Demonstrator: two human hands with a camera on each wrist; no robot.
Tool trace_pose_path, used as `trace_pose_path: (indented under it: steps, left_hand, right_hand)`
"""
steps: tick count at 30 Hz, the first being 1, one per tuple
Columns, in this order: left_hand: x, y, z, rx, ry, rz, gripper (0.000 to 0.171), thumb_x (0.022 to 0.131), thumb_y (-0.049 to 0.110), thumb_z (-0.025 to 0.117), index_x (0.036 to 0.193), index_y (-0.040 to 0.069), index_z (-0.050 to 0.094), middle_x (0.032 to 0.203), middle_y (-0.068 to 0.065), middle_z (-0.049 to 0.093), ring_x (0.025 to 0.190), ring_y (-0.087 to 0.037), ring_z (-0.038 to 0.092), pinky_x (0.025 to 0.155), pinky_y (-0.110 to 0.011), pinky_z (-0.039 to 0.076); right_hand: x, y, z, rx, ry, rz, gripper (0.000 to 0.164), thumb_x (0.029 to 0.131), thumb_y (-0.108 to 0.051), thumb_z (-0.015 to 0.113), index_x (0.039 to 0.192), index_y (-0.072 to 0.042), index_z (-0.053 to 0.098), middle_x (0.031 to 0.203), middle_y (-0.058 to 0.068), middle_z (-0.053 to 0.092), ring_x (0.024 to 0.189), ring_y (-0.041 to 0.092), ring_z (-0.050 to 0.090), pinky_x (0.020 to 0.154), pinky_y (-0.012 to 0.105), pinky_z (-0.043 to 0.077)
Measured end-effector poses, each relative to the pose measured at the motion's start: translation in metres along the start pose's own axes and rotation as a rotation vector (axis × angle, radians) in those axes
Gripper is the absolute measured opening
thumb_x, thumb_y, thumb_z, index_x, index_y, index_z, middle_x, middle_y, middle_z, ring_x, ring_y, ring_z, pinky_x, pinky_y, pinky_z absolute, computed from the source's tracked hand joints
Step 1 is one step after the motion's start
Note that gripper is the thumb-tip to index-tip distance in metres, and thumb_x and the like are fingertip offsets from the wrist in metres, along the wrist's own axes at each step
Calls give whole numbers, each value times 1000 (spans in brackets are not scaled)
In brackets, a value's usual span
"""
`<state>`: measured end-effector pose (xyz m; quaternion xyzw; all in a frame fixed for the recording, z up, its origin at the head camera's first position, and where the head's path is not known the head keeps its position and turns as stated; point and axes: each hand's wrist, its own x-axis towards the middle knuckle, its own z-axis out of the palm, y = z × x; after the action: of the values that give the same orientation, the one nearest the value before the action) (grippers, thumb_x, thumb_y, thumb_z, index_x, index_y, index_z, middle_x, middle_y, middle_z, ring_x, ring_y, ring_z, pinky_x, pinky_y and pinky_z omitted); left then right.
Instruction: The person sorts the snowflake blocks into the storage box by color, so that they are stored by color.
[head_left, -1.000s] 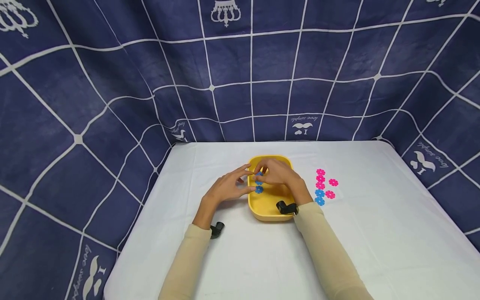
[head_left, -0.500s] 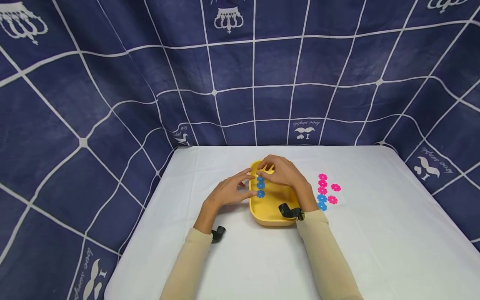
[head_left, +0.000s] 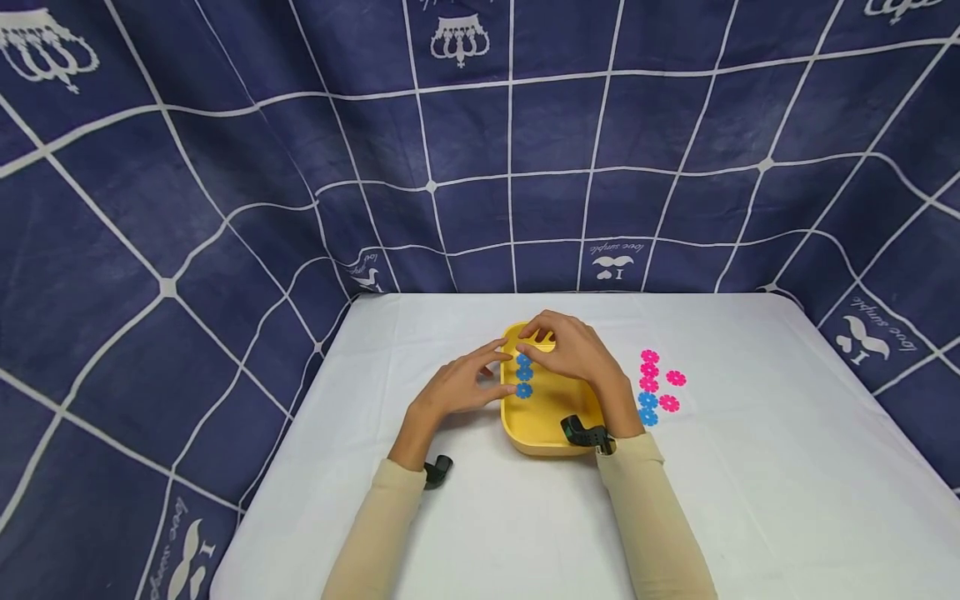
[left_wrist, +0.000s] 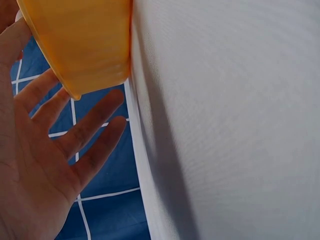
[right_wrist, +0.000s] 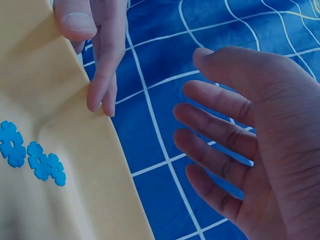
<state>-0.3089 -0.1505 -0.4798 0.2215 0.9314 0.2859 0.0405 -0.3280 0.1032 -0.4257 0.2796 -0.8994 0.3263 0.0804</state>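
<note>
Behind and along both sides, a dark blue curtain [head_left: 465, 142] with white grid lines. In front of it, a white desk [head_left: 480, 533]. Reaching in from the near edge, two beige sleeves [head_left: 378, 529]. Around the middle of the desk, a yellow tray [head_left: 551, 404], long axis running from the near edge toward the curtain. At the tray's left wall, the left hand [head_left: 461, 385], thumb over the rim, fingers spread and nearly straight, two fingertips at the rim; hard to tell how firmly. Above the tray's far part, the right hand [head_left: 573, 348], thumb and fingertips apart. By each wrist, a small black camera [head_left: 437, 472]. Inside the tray, along the left side, three blue flowers [head_left: 524, 374] lying flat in one row parallel to the long axis: the two far ones touching, the nearest just apart, beside the left thumb. Right of the tray, on the desk, a line of three pink flowers [head_left: 649, 370] and, at its near end, a blue pair [head_left: 647, 408], likewise pointing toward the curtain. Just right of that line, two single pink ones [head_left: 669, 403].
</note>
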Motion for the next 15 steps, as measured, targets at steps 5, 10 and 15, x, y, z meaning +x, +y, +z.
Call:
trace_pose_path:
  steps: [5, 10, 15]
  left_hand:
    - [-1, -2, 1, -2, -1, -1, 66, 95, 63, 75, 151, 31, 63, 171, 17, 38, 118, -15, 70, 98, -53, 55]
    - [0, -2, 1, 8, 4, 16, 66, 94, 62, 76, 151, 31, 63, 170, 19, 39, 117, -14, 71, 98, -52, 55]
    - [0, -1, 0, -8, 20, 31, 66, 94, 60, 78, 150, 29, 64, 169, 19, 40, 116, -13, 71, 96, -50, 56]
  right_hand:
    - [-4, -2, -5, -5, 9, 2, 27, 97, -43, 79, 112, -21, 80, 109, -4, 75, 101, 23, 69, 87, 45, 58]
    - [-10, 1, -13, -30, 5, 42, 28, 97, -44, 79, 114, -21, 80, 110, -3, 75, 101, 24, 69, 89, 46, 58]
    - [-17, 5, -22, -50, 12, 76, 31, 97, -44, 79, 116, -20, 80, 112, -2, 76, 102, 24, 68, 90, 48, 58]
